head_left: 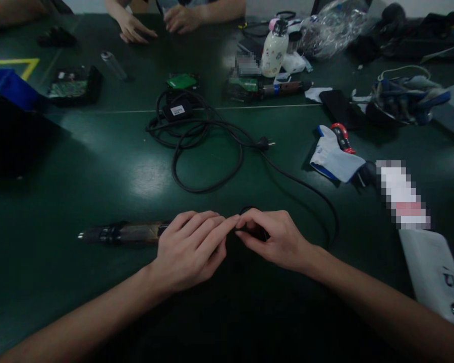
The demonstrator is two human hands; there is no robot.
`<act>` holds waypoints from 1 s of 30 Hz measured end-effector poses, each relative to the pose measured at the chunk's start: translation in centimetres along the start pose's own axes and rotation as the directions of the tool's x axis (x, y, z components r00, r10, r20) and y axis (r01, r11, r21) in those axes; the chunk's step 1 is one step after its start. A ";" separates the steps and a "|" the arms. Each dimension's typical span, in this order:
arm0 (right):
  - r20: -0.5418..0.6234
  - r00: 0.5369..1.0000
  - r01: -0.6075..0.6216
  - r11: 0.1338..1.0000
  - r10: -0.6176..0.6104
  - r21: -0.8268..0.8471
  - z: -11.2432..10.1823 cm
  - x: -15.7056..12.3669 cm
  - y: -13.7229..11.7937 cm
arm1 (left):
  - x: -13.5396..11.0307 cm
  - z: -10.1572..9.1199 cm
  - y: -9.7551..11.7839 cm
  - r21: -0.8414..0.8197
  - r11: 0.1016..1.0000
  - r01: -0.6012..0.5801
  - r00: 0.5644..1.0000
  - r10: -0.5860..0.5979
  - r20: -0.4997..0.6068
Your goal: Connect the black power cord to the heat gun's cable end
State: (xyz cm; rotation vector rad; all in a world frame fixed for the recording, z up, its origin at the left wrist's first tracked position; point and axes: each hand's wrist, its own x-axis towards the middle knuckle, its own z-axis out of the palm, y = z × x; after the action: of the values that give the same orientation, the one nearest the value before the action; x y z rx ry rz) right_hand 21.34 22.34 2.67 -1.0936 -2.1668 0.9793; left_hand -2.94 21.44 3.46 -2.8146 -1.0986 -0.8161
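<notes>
An electric screwdriver (136,233) lies on the green table, its bit pointing left. My left hand (192,247) is closed over the rear part of it and covers that end. Just to the right, my right hand (274,237) is pinched, its fingertips touching the left index finger. Between its fingers is a dark piece of the black cable (335,217); the end itself is mostly hidden. The cable runs back to a coil with a black power adapter (177,110) and a two-pin plug (264,143).
Across the table are another person's hands (181,19). Circuit boards in black housings (75,83), a white bottle (275,50) and a second screwdriver (283,89) stand or lie farther back. On the right are a glove (335,156), a white device (431,267) and a blue-grey bundle (404,101).
</notes>
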 end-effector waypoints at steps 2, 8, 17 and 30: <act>0.007 1.000 -0.001 1.000 0.001 0.000 -0.1 0.0 -0.1 | -0.1 0.0 0.0 -0.008 1.000 -0.001 1.000 0.001 0.003; 0.011 1.000 0.002 1.000 -0.002 -0.006 -0.2 0.0 -0.2 | -0.4 0.0 -0.2 -0.016 1.000 -0.004 1.000 0.005 0.008; 0.004 1.000 0.024 0.999 -0.024 -0.022 -0.2 -0.1 -0.1 | -0.6 0.2 -0.3 -0.008 1.000 -0.013 1.000 0.013 -0.001; 0.000 1.000 0.025 0.999 -0.025 -0.029 -0.2 0.0 -0.1 | -0.4 0.3 -0.3 -0.028 1.000 0.001 1.000 -0.001 -0.008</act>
State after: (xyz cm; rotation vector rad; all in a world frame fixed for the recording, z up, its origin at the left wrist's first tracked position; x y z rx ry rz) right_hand 21.42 22.36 2.91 -1.0771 -2.1953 0.9397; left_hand -3.26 21.48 2.99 -2.8310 -1.0962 -0.8485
